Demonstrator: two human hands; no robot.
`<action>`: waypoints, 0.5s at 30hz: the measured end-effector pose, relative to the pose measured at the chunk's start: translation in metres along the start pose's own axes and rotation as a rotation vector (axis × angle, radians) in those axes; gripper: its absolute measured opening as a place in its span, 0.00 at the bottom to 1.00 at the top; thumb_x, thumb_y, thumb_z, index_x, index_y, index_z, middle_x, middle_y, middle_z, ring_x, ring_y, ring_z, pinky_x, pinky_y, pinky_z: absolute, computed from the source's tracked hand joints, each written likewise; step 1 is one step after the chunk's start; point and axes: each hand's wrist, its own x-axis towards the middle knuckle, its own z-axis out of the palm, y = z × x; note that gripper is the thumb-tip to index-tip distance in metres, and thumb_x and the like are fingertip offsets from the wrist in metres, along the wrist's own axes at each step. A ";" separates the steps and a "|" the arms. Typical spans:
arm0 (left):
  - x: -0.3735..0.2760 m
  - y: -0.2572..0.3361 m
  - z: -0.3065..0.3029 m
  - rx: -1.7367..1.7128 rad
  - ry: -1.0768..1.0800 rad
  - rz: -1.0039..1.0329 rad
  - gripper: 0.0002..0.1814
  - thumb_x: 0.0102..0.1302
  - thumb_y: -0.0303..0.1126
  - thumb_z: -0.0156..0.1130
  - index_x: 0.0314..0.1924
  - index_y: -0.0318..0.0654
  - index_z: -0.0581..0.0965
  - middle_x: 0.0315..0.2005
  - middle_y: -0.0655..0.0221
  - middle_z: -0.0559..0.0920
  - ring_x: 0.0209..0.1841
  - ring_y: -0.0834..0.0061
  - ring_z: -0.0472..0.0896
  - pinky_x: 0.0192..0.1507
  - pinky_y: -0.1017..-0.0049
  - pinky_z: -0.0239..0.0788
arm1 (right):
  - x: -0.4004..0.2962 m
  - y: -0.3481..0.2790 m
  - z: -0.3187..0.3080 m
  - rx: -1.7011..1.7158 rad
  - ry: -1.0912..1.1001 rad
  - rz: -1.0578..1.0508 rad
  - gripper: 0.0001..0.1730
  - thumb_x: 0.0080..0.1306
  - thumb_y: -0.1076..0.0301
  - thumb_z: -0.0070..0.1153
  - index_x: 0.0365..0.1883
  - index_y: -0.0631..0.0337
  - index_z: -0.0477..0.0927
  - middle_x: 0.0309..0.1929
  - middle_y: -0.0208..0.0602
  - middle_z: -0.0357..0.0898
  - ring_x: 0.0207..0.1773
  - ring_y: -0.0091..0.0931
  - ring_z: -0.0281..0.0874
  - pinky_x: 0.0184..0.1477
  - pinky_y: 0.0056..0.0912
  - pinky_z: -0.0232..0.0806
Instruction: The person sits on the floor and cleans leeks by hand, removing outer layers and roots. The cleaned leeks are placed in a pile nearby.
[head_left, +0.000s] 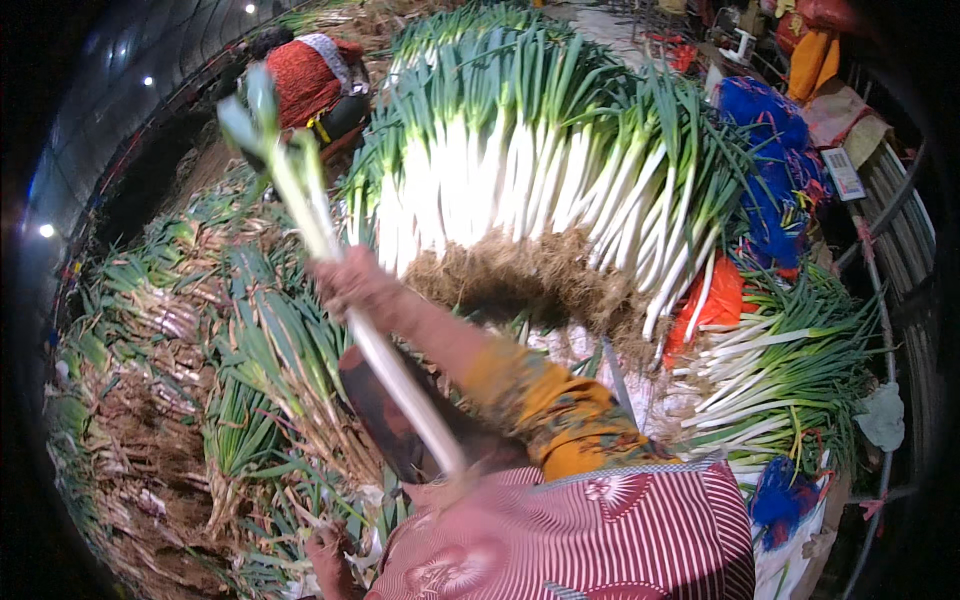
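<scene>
My right hand (360, 289), in a yellow floral sleeve, is closed around the stalk of a large green onion (386, 364). The onion slants across the view, blurred, its cut green top at upper left and its root end over the striped red apron (600, 525). At the lower edge my left hand (330, 555) is partly in view beside loose leaves; whether it holds anything is unclear. Beyond my right arm, a broad row of cleaned green onions (517, 165) lies fanned out, white stems and brown roots towards me.
Untrimmed onions (300, 352) and a heap of stripped leaves and roots (142, 450) cover the left. Thinner onions (772, 367) lie at right, near an orange plastic bag (705, 300) and blue netting (772, 165). Another person (307, 82) bends over at upper left. A metal rail (881, 300) runs along the right.
</scene>
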 end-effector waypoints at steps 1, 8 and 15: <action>0.016 -0.012 0.001 0.152 0.010 -0.043 0.18 0.65 0.40 0.51 0.29 0.28 0.73 0.14 0.70 0.69 0.14 0.80 0.64 0.21 0.77 0.59 | -0.006 -0.031 -0.016 0.066 -0.007 0.003 0.19 0.60 0.63 0.55 0.30 0.76 0.71 0.14 0.31 0.68 0.09 0.19 0.64 0.05 0.15 0.61; 0.061 -0.036 0.020 0.204 -0.156 -0.203 0.16 0.62 0.38 0.53 0.29 0.30 0.74 0.15 0.69 0.72 0.15 0.79 0.67 0.18 0.77 0.58 | -0.025 -0.200 -0.206 -0.672 0.676 -0.216 0.26 0.58 0.65 0.56 0.48 0.75 0.64 0.29 0.40 0.73 0.22 0.20 0.72 0.14 0.16 0.66; 0.052 -0.068 0.014 0.328 -0.159 -0.389 0.18 0.60 0.43 0.55 0.30 0.31 0.75 0.17 0.67 0.75 0.17 0.77 0.71 0.20 0.76 0.61 | -0.038 -0.120 -0.334 -1.223 1.325 -0.098 0.36 0.57 0.64 0.57 0.59 0.68 0.56 0.58 0.54 0.61 0.60 0.40 0.61 0.57 0.39 0.62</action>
